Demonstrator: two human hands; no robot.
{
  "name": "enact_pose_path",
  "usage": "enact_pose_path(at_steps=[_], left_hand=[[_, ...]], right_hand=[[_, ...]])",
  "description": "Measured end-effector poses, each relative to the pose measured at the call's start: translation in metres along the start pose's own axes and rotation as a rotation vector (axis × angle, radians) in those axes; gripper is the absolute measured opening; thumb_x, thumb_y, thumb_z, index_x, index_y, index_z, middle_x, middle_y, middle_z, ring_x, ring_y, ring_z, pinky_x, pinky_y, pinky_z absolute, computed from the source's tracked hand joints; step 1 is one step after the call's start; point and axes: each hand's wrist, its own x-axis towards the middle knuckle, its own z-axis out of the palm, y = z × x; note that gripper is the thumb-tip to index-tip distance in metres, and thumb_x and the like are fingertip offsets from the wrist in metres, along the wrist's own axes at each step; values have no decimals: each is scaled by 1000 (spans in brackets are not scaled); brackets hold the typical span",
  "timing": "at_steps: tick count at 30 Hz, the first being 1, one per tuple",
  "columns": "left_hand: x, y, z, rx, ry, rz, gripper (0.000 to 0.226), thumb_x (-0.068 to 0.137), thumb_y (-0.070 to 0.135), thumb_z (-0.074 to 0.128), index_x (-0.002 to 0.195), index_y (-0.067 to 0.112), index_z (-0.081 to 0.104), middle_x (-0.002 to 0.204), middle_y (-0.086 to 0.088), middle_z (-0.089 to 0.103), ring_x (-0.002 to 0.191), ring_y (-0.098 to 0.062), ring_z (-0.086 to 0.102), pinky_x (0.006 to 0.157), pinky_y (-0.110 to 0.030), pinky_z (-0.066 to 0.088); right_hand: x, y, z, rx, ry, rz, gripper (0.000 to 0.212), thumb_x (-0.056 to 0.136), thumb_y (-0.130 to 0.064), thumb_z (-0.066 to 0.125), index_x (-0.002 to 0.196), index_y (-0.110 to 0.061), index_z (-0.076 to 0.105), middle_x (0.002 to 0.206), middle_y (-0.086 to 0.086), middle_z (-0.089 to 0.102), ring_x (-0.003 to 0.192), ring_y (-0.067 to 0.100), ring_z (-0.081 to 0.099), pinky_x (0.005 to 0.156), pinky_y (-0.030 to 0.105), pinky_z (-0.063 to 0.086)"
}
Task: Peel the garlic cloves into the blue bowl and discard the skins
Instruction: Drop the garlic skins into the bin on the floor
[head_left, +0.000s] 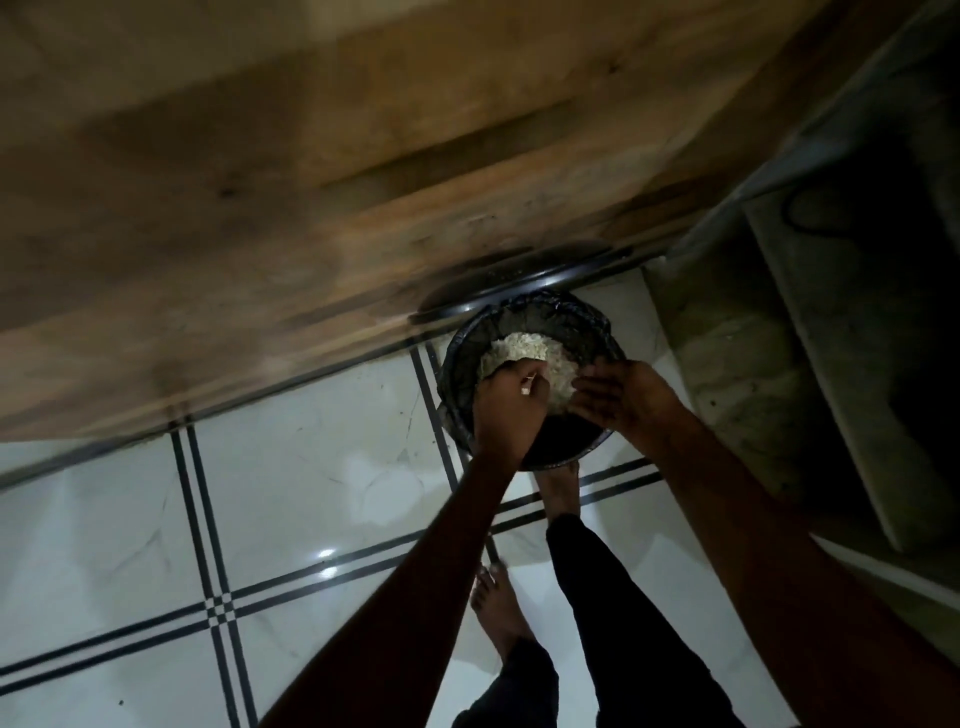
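Far to the left of both hands runs a brown wooden panel (260, 208), and below it the pale tiled floor (311, 493) with dark double lines; none of it carries anything of the task. The left hand (511, 410) reaches over the near-left rim of a bin (457, 364) lined with a dark bag. Its fingers are bent down into the opening, and a small pale scrap (527, 387), probably a bit of skin, sits at its knuckles; whether it is pinched or merely stuck there I cannot tell. Just beyond the fingertips, inside the bin, lies a pale heap of skins (519, 351), between the two hands and a little past them. The bin's lid (519, 283) stands raised behind that heap, and a bare foot (558, 491) below the bin seems to press a pedal. The right hand (621, 397) hovers over the near-right rim, palm turned up and fingers spread and relaxed, holding nothing that shows. The hands are apart, facing each other across the opening. To the right of the right hand rises a grey stone ledge (753, 364), dim and hard to read. Neither the blue bowl nor any cloves are in view, so the peeling cannot be checked here. I judge the task to be in its last step, with most skins already dropped and only scraps left to shake off.
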Motion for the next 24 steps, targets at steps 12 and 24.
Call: enact_pose_path(at_steps=[12,24], left_hand=[[-175,258,-137,-307,-92,332,18,97,28,61,107,28,76,104,18,74,99,-1,68,88,-36,58],[-401,472,-45,-349,-532,701,20,98,26,57,103,27,76,95,9,76,85,-13,72,77,-46,60]], right_hand=[[-321,-74,-64,-79,84,-564,21,101,-18,54,105,-8,72,101,12,76,93,25,74,77,33,58],[-588,-5,-294,104,510,-869,21,100,-10,55,92,-5,74,81,11,74,76,23,68,71,35,54]])
